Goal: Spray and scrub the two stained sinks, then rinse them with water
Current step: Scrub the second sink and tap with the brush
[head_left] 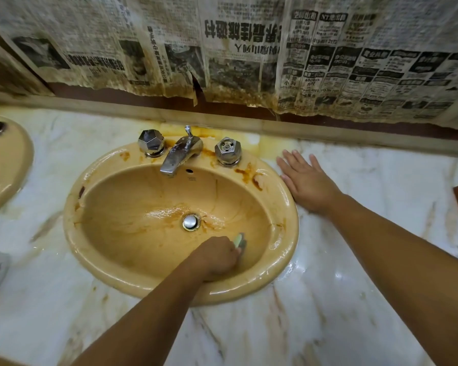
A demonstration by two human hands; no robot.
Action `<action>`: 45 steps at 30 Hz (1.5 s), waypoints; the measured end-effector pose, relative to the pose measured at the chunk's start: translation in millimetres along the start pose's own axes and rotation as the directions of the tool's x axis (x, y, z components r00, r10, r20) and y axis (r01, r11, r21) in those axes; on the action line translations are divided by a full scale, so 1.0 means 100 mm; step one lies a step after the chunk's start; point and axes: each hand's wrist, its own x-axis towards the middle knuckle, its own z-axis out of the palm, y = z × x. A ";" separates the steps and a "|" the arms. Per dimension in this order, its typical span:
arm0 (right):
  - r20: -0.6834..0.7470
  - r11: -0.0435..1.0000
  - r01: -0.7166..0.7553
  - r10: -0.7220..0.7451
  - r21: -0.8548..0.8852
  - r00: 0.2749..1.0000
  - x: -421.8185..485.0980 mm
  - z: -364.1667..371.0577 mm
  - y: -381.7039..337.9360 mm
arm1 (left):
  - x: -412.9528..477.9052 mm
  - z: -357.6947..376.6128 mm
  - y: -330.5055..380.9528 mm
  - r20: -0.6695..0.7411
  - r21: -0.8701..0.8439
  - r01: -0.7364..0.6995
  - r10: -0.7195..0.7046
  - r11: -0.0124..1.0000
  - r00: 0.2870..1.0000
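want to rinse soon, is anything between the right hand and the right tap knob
Nothing visible does. The right hand lies flat on the marble counter beside the sink; only bare, stained rim lies between it and the right knob. The left hand holds the sponge in the basin.

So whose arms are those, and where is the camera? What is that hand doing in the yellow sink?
There is no machine here. The camera sits on a person's head and looks down, so you see their own two arms. The left hand is down in the sink and grips a small greenish sponge, held against the bowl near the drain plug. The right hand lies flat, fingers straight, on the marble counter beside the sink. The sink has brown stains around the faucet and its two knobs. Part of a second sink shows at the left edge. Old stained newspaper covers the wall behind.
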 end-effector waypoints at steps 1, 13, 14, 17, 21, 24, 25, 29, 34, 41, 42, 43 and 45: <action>0.001 1.000 0.025 -0.025 0.009 1.000 0.07 -0.02 0.01 | 0.07 0.00 -0.02 -0.024 0.063 0.048 -0.047 0.997 0.999; -0.061 0.990 0.139 -0.138 0.017 0.989 0.45 0.02 0.06 | 0.06 0.00 -0.02 -0.070 0.001 0.081 -0.081 0.997 0.994; -0.071 0.990 0.136 -0.134 0.023 0.988 0.45 0.02 0.06 | 0.08 -0.01 0.09 -0.104 -0.069 0.071 -0.078 0.995 0.992; -0.091 0.991 0.129 -0.127 0.020 0.988 0.45 0.02 0.06 | -0.06 -0.01 0.38 -0.144 -0.386 -0.056 0.000 0.921 0.990; -0.102 0.991 0.130 -0.128 0.011 0.986 0.44 0.03 0.06 | -0.21 0.07 0.29 -0.063 -0.339 -0.050 0.030 0.939 0.998; -0.109 0.991 0.131 -0.128 0.015 0.986 0.44 0.02 0.05 | -0.02 -0.05 0.39 -0.079 -0.325 0.109 -0.142 0.939 0.987; -0.112 0.992 0.128 -0.125 0.013 0.986 0.44 0.03 0.05 | 0.02 -0.09 0.48 -0.092 -0.395 0.099 -0.146 0.913 0.985; -0.121 0.992 0.126 -0.125 0.004 0.985 0.45 0.05 0.06 | -0.12 -0.05 0.63 -0.186 -0.605 -0.022 -0.115 0.796 0.976; -0.122 0.993 0.120 -0.120 -0.006 0.985 0.45 0.07 0.07 | 0.19 -0.01 0.55 -0.095 -0.604 0.159 -0.268 0.781 0.959; -0.117 0.994 0.113 -0.113 -0.010 0.987 0.45 0.06 0.07 | 0.21 0.08 0.50 -0.109 -0.640 0.146 -0.277 0.754 0.955; -0.118 0.993 0.114 -0.114 -0.010 0.986 0.45 0.06 0.07 | 0.26 0.04 0.48 -0.083 -0.637 0.187 -0.308 0.748 0.948; -0.119 0.994 0.113 -0.113 -0.009 0.986 0.45 0.06 0.07 | 0.32 -0.03 0.49 -0.094 -0.644 0.183 -0.315 0.742 0.944; -0.121 0.994 0.107 -0.107 -0.009 0.987 0.45 0.06 0.06 | 0.38 -0.20 0.57 -0.197 -0.706 0.082 -0.306 0.703 0.931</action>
